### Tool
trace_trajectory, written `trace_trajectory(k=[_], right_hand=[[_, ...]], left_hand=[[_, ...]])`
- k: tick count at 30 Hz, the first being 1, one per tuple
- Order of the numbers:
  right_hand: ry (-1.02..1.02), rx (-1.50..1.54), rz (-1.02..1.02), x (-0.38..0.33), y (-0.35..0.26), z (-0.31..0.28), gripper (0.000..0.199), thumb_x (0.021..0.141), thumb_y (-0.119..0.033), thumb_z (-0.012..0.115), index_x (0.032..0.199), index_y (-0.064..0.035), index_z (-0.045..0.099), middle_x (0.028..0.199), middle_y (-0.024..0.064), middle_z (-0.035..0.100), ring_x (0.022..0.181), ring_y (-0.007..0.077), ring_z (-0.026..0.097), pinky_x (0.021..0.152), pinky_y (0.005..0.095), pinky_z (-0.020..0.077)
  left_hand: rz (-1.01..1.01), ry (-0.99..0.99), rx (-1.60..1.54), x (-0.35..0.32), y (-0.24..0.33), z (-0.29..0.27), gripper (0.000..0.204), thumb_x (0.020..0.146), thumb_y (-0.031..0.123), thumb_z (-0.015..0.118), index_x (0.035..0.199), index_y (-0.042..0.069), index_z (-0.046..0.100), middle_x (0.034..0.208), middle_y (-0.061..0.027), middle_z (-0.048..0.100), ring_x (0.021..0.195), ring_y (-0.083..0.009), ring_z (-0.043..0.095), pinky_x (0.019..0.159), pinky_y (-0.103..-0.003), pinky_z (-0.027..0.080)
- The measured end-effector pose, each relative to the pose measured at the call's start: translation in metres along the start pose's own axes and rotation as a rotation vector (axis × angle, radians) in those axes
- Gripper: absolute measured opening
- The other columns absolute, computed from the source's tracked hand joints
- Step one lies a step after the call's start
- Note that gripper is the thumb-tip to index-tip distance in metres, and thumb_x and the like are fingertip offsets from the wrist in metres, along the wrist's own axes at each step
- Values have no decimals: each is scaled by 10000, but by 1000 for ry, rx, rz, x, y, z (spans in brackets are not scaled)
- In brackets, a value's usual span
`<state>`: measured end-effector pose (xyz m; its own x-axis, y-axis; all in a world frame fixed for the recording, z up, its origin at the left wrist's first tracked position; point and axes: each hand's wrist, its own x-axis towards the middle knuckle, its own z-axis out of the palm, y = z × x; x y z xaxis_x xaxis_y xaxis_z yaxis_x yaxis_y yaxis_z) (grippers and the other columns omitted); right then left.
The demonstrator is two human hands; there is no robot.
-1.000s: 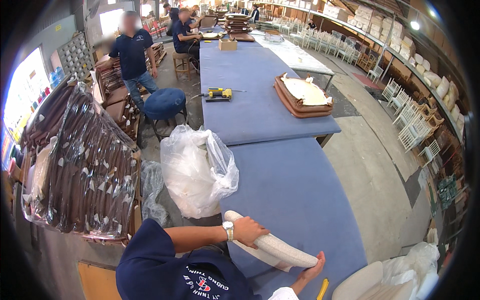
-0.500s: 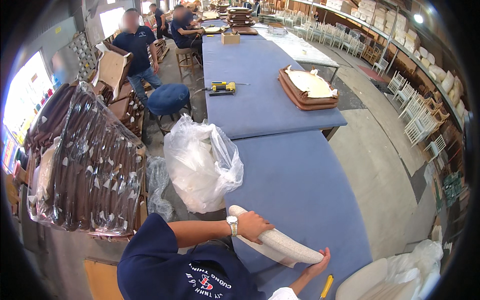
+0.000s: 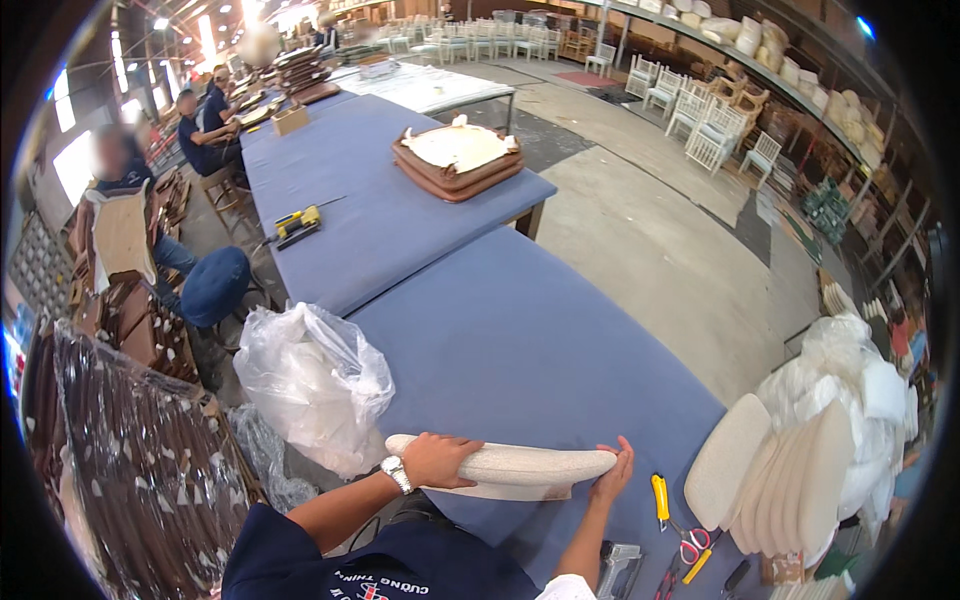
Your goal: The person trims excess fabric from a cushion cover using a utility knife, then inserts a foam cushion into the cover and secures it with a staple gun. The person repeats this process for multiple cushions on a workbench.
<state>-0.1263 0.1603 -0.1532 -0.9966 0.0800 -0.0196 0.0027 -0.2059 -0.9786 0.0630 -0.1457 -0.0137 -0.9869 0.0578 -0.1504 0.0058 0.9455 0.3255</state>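
Note:
A cream fabric seat cushion (image 3: 540, 466) stands tilted on its edge over the blue-covered table, its rounded rim facing up. My left hand (image 3: 440, 461), below a wristwatch, is wrapped over the rim near its left end. At the other end my right hand (image 3: 611, 472) holds the tip of the cushion, with the fingers up along it. A paler underside strip shows below the rim; the rest of that side is hidden. Right of my right hand lie a yellow-handled cutter (image 3: 660, 500), scissors (image 3: 692, 545) and a grey staple gun (image 3: 620, 568).
Several similar cream cushions (image 3: 705, 470) stand in a row at the right, beside clear plastic wrapping (image 3: 835, 370). A white plastic bag (image 3: 310, 385) bulges at the table's left edge. Further off are a yellow power tool (image 3: 298, 222), stacked brown cushions (image 3: 460, 165), a blue stool (image 3: 214, 287) and people.
My view has swung to the right, bringing the row of cushions and the tools into sight. The held cushion now runs nearly level instead of sloping down to the right; both hands stay on it.

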Motion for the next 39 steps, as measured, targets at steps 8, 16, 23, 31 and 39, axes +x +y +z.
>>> trace_trajectory(k=[8, 16, 23, 31, 39], right_hand=[[8, -5, -2, -5, -5, 3, 405, 1088, -299, 368, 1307, -32, 579, 892, 142, 715, 766, 162, 636, 716, 312, 510], [5, 32, 21, -5, -7, 7, 402, 1080, -310, 383, 1296, -34, 582, 903, 138, 715, 787, 167, 636, 736, 317, 508], [17, 5, 40, -7, -10, 9, 396, 1053, -317, 414, 1278, -49, 600, 900, 126, 700, 811, 182, 633, 749, 339, 516], [48, 3, 51, 0, -3, -2, 386, 1036, -298, 432, 1252, -30, 608, 874, 114, 678, 787, 191, 621, 724, 333, 503], [43, -9, 50, 3, -11, 7, 279, 1003, -270, 467, 1081, -48, 618, 812, 61, 610, 764, 182, 604, 706, 330, 494]], left_hand=[[-19, -31, 13, -2, 3, -3, 723, 778, 596, 749, 1344, 169, 605, 1127, -74, 740, 967, -298, 730, 778, -453, 587], [-15, -26, 6, -2, -2, 1, 737, 783, 597, 745, 1358, 160, 597, 1169, -79, 733, 993, -307, 725, 802, -454, 583], [12, -18, -32, -6, -1, 5, 727, 788, 533, 771, 1373, 147, 579, 1156, -97, 726, 995, -312, 720, 806, -462, 580], [35, -100, -112, -3, -7, 6, 827, 780, 532, 782, 1455, 147, 500, 1331, -149, 629, 1117, -346, 662, 905, -466, 548], [34, 661, 931, -16, -111, -220, 773, 897, 565, 624, 1577, 313, 356, 1696, -141, 170, 1562, -378, 131, 1229, -626, 86]])
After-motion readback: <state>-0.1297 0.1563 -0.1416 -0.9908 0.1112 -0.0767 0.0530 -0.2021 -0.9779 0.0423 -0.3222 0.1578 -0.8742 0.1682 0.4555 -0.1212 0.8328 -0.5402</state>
